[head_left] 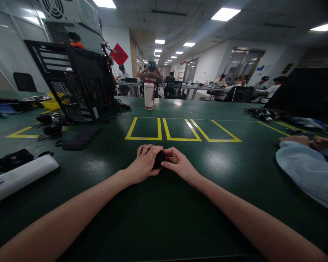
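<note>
A small black object (159, 160) is between my two hands, just above or on the green table (158, 211); its kind cannot be made out. My left hand (145, 162) is wrapped over it from the left, hiding most of it. From the right, the thumb and fingertips of my right hand (179, 164) close on its right side. Beyond my hands, yellow tape outlines (183, 139) mark several boxes on the tabletop.
A black computer case (84, 83) stands at the back left, with a grey unit on top. A white cup (149, 95) with a red lid is behind the tape. A long white object (24, 178) lies left. At right rests a co-worker's light blue sleeve (303, 167).
</note>
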The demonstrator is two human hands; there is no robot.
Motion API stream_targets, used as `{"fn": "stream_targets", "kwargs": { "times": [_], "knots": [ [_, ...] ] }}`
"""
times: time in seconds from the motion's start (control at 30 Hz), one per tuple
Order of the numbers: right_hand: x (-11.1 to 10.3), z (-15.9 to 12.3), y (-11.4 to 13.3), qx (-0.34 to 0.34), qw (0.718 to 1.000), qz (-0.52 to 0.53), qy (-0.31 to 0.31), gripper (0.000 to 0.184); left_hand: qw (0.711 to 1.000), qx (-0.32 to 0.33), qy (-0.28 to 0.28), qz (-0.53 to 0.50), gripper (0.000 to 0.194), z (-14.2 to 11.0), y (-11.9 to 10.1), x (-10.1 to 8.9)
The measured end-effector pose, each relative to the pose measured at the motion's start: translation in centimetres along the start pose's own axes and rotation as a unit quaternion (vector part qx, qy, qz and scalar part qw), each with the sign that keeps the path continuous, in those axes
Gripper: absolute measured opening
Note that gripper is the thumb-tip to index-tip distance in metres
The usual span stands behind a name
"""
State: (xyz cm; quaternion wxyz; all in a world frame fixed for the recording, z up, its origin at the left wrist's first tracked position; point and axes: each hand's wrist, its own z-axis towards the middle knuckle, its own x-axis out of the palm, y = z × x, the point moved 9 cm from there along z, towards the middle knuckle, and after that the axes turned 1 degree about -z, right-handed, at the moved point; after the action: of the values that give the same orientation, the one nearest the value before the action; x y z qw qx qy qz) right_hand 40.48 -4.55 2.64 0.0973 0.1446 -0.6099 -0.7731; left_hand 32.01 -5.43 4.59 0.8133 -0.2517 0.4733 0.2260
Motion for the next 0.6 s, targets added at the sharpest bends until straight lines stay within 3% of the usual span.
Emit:
{"fn": "stream_targets", "kwargs": {
  "times": [0.23, 0.37, 0.6],
  "knots": [
    [-0.2, 0.2, -0.4, -0.003, 1.000, 0.003, -0.024, 0.022, 0.999, -0.015, -0.015, 0.034, 0.067, -0.1, 0.2, 0.0],
    [-0.5, 0.3, -1.0, 0.018, 0.999, -0.009, -0.037, 0.028, 0.999, -0.017, -0.006, 0.026, 0.068, 0.0, 0.3, 0.2],
    [0.0, 0.3, -0.5, 0.004, 1.000, 0.009, 0.006, 0.030, 0.999, 0.028, 0.006, -0.039, 0.065, 0.1, -0.5, 0.1]
  ]
}}
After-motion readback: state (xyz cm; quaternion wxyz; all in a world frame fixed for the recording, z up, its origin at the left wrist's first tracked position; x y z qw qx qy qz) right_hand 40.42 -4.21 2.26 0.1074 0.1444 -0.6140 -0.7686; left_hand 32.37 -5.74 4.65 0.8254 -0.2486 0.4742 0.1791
